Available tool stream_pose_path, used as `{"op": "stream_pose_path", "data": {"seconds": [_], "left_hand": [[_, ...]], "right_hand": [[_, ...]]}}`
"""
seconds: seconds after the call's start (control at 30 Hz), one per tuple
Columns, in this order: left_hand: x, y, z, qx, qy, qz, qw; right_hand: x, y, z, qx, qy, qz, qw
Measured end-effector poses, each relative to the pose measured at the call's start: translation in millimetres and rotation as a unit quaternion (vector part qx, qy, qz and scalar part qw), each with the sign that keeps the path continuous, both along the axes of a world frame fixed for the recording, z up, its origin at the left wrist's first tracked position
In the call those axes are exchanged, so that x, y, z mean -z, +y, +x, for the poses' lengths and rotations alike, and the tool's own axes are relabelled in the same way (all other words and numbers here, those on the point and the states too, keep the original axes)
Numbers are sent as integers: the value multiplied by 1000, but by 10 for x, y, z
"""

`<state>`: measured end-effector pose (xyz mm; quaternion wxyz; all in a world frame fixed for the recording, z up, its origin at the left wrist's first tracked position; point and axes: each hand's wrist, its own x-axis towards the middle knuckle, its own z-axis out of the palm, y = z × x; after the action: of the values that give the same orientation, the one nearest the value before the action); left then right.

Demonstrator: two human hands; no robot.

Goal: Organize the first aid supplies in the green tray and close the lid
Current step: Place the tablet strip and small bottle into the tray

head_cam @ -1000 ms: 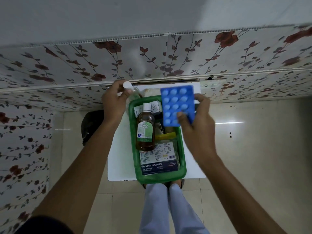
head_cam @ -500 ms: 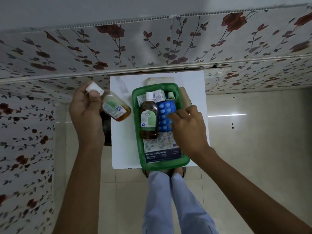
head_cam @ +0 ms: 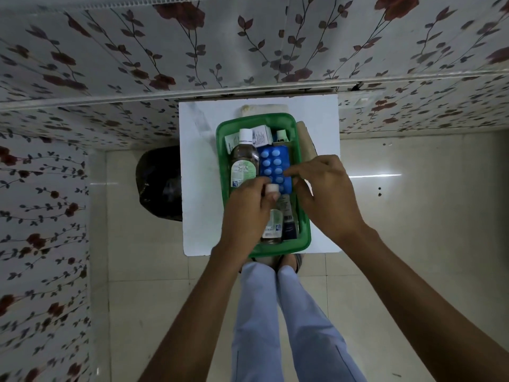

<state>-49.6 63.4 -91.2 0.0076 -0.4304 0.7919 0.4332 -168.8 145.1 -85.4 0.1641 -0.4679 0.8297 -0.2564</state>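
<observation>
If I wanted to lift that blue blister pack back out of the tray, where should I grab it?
Probably pinch the blue blister pack by its far short edge, coming from above. It lies flat in the green tray, the tall bottle hugs its left long side, and both hands cover its near end, so the far edge looks freest.

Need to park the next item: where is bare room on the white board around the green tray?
Bare strips of white board lie left of the green tray and at far right beyond the brown piece. Inside the tray is crowded: large bottle, blue blister pack, boxes, both hands.
</observation>
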Motion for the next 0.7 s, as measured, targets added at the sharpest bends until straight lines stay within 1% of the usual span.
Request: {"op": "stream_pose_path", "data": {"seconds": [0.1,0.17,0.27,0.37,0.43,0.53,0.6,0.7], "left_hand": [[17,72,1,35,-56,-69,995],[-5,110,29,49,-84,-107,990],[-33,70,81,32,-95,-105,989],[-26,-1,75,15,-82,-90,992],[-34,-6,49,11,-74,-100,992],[-35,-7,40,7,-73,-110,991],[-32,-17,62,-9,-80,-110,991],[-80,-15,87,-17,-96,-106,990]], "right_hand": [[2,59,23,4,-1,-15,1000],[3,74,-2,35,-19,-25,999],[108,32,-140,126,-59,-16,990],[344,-115,-346,174,-76,36,981],[476,-246,-427,162,-64,87,981],[603,-405,-436,94,-28,154,983],[640,-446,-442,88,-33,169,981],[594,-416,-473,124,-58,155,978]]}}
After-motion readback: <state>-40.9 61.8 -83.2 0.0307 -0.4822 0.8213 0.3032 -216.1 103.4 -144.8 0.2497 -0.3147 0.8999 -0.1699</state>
